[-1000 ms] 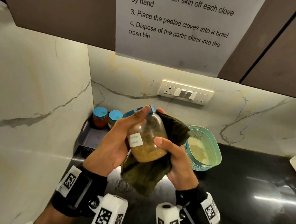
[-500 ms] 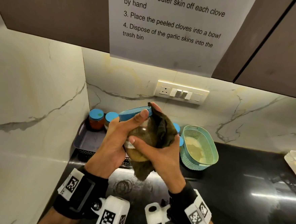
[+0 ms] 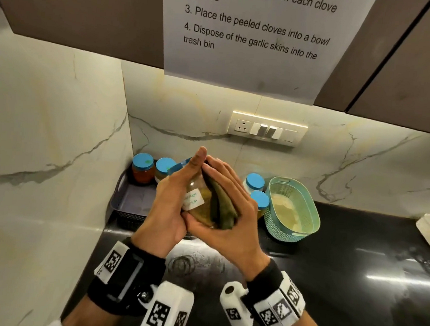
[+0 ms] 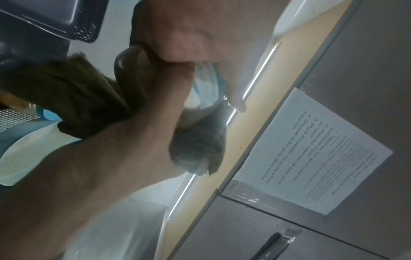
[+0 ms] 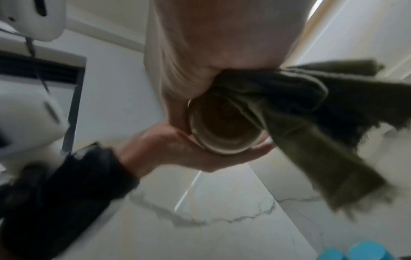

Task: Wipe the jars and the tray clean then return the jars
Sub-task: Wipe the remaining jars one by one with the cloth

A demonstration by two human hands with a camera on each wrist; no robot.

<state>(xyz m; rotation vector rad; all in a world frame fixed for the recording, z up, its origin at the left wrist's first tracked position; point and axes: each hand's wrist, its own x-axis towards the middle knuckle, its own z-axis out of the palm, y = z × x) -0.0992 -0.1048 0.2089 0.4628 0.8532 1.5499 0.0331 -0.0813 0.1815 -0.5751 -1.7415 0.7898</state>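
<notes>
Home kitchen: marble backsplash point(image 3: 58, 139), cabinets point(image 3: 79, 8), countertop point(image 3: 353, 287).

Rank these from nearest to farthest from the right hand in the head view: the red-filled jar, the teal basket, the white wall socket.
1. Teal basket, just right of the right hand.
2. Red-filled jar, left, at the tray's back corner, beyond the left hand.
3. White wall socket, up on the backsplash.
</notes>
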